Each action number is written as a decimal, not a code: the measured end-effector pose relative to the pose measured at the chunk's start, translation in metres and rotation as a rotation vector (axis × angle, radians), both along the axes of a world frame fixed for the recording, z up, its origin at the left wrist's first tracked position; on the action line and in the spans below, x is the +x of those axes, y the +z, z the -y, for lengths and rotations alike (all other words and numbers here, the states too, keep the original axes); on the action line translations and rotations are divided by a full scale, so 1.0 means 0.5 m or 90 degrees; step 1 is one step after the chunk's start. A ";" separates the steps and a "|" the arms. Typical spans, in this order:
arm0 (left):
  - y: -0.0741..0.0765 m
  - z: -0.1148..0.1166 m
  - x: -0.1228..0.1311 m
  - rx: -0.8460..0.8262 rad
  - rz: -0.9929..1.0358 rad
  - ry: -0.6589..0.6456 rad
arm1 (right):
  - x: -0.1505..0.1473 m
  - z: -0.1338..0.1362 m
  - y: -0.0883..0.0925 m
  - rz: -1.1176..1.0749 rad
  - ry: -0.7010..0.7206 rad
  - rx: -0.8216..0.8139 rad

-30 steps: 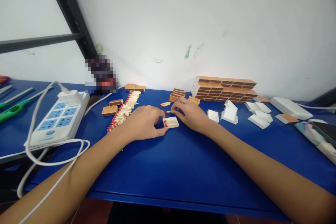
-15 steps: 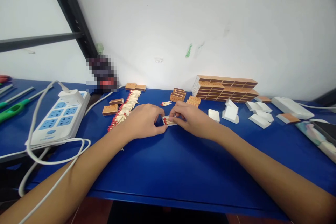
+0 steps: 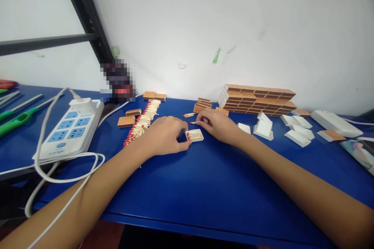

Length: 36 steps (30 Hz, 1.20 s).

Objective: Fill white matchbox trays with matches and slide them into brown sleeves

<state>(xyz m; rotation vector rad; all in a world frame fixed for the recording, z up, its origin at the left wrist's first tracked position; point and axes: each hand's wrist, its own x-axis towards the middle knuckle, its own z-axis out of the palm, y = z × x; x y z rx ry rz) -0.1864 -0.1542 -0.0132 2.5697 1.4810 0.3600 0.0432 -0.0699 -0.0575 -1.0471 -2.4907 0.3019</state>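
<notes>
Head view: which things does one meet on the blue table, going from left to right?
From the left: green lighter, power strip, row of loose matches, left hand, open match tray, right hand, stack of matchboxes.

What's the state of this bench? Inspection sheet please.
Surface: blue table, no damage seen.
Job's things: open match tray, part filled; loose matches in a row; matchbox stack.
Clutter: empty white trays; green lighter.
Hands: left hand grips the tray; right hand pinches one match.
Cables: power strip; white cord looped over the front edge.
Surroundings: white wall; black rack frame.
</notes>
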 end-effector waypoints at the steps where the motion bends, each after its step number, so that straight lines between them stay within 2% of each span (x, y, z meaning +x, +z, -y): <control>1: 0.000 0.000 -0.001 0.000 0.002 -0.001 | 0.002 0.001 0.001 0.000 -0.003 -0.006; 10: -0.001 -0.001 0.000 0.004 -0.010 0.018 | 0.020 0.033 0.042 0.007 0.023 0.012; 13: 0.001 -0.002 0.001 0.004 -0.013 0.013 | 0.022 0.025 0.037 0.021 0.040 0.023; 20: -0.001 -0.003 0.000 -0.002 -0.010 0.013 | 0.017 -0.009 0.004 0.042 0.028 -0.023; 24: -0.002 -0.003 -0.001 -0.001 0.001 0.015 | 0.023 0.002 0.018 0.043 0.005 -0.041; 28: 0.001 -0.002 0.000 -0.009 0.002 0.018 | 0.014 0.042 0.044 0.031 0.017 -0.045; 32: 0.001 -0.001 0.001 0.004 -0.011 0.018 | -0.006 0.074 0.051 0.038 0.039 -0.066; 36: 0.000 0.000 0.000 0.011 -0.007 0.011 | -0.017 0.053 0.040 -0.027 0.041 -0.007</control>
